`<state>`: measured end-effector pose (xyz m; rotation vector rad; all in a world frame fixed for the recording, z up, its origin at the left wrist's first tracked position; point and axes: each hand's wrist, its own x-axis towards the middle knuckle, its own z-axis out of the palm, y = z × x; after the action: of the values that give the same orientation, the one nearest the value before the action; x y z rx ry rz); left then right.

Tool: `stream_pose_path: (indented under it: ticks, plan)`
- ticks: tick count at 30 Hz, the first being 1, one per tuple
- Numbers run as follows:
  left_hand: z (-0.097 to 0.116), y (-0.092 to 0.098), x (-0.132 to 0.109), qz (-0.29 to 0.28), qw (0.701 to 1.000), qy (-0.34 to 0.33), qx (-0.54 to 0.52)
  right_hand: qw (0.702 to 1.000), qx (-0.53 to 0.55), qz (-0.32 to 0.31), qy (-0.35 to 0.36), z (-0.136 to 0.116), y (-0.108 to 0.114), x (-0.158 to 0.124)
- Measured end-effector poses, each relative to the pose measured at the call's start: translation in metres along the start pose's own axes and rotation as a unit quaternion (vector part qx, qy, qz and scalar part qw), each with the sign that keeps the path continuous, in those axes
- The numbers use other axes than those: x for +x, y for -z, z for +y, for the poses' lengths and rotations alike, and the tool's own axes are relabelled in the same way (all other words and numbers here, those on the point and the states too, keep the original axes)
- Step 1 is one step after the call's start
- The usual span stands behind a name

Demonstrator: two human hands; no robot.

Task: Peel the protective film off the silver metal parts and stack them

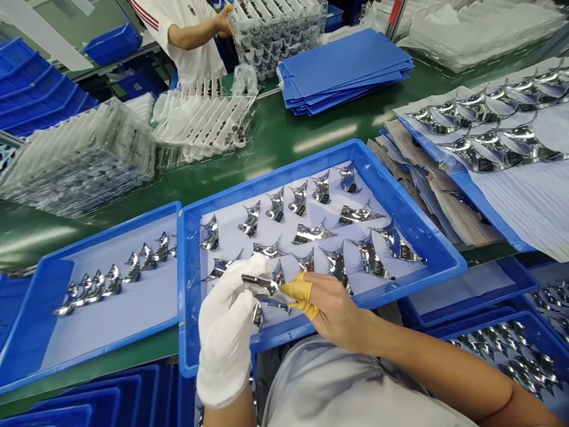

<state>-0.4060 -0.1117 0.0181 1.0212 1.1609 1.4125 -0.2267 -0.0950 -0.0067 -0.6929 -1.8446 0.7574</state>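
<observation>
My left hand (229, 326), in a white glove, is closed on one end of a shiny chrome part (265, 289). At the part's other end, my right hand (331, 305) pinches it with fingertips in yellow finger cots. Both hands hold the piece above the near side of a blue tray (444, 264) lined with white sheet. Curved, pointed chrome parts (371, 255) of the same look lie in rows in that tray. Some near my hands are partly hidden by them.
A second blue tray (26, 350) with chrome parts adjoins on the left. Behind are clear plastic trays (80, 172) and stacked blue sheets (342, 65). Larger chrome parts (511, 148) lie at right. Across the table, a person's hand (224, 21) touches a stack of filled trays (278, 35).
</observation>
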Motion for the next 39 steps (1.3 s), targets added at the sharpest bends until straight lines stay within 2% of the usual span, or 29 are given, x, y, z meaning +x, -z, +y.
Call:
stream_pose_path:
  ticks: [7, 9, 13, 16, 19, 21, 22, 23, 25, 26, 27, 28, 31, 36, 39]
  plan:
    - [-0.005, 0.007, 0.002, -0.068, 0.994, 0.007, -0.084, 0.998, 0.01, -0.058, -0.015, -0.002, 0.004, 0.0]
    - [-0.006, 0.006, 0.002, -0.051, 0.996, 0.005, -0.078, 0.998, 0.022, -0.052, -0.008, -0.001, 0.005, 0.001]
    - [-0.004, -0.009, 0.003, 0.051, 0.997, 0.051, -0.018, 1.0, -0.014, -0.001, -0.011, 0.003, 0.001, -0.002]
    - [-0.005, -0.024, 0.005, 0.063, 0.994, 0.085, 0.023, 0.995, -0.093, 0.019, 0.01, 0.006, 0.0, -0.004]
    - [-0.009, -0.035, 0.007, 0.071, 0.993, 0.079, 0.054, 0.989, -0.147, 0.0, 0.032, 0.01, 0.02, -0.003]
    - [-0.011, -0.039, 0.008, 0.094, 0.99, 0.063, 0.079, 0.976, -0.215, 0.023, 0.013, 0.018, 0.052, -0.003]
    - [-0.011, -0.04, 0.009, 0.099, 0.989, 0.064, 0.093, 0.961, -0.272, 0.05, -0.021, 0.024, 0.073, -0.003]
    - [-0.011, -0.042, 0.009, 0.097, 0.987, 0.074, 0.105, 0.932, -0.343, 0.08, -0.083, 0.031, 0.095, -0.005]
    - [-0.008, -0.046, 0.01, 0.078, 0.984, 0.104, 0.124, 0.84, -0.477, 0.102, -0.237, 0.045, 0.138, -0.013]
    - [-0.007, -0.048, 0.011, 0.07, 0.982, 0.114, 0.132, 0.799, -0.508, 0.088, -0.31, 0.051, 0.156, -0.018]
    - [-0.007, -0.05, 0.011, 0.065, 0.981, 0.117, 0.138, 0.778, -0.505, 0.058, -0.369, 0.055, 0.169, -0.023]
    - [-0.007, -0.053, 0.012, 0.061, 0.982, 0.115, 0.139, 0.77, -0.487, 0.028, -0.412, 0.058, 0.178, -0.029]
    - [-0.011, -0.066, 0.017, 0.036, 0.984, 0.104, 0.138, 0.787, -0.418, -0.012, -0.455, 0.058, 0.184, -0.042]
    - [-0.012, -0.089, 0.024, -0.028, 0.988, 0.082, 0.13, 0.83, -0.355, 0.012, -0.431, 0.054, 0.188, -0.052]
    - [-0.009, -0.101, 0.027, -0.055, 0.988, 0.067, 0.125, 0.858, -0.306, 0.033, -0.411, 0.072, 0.201, -0.053]
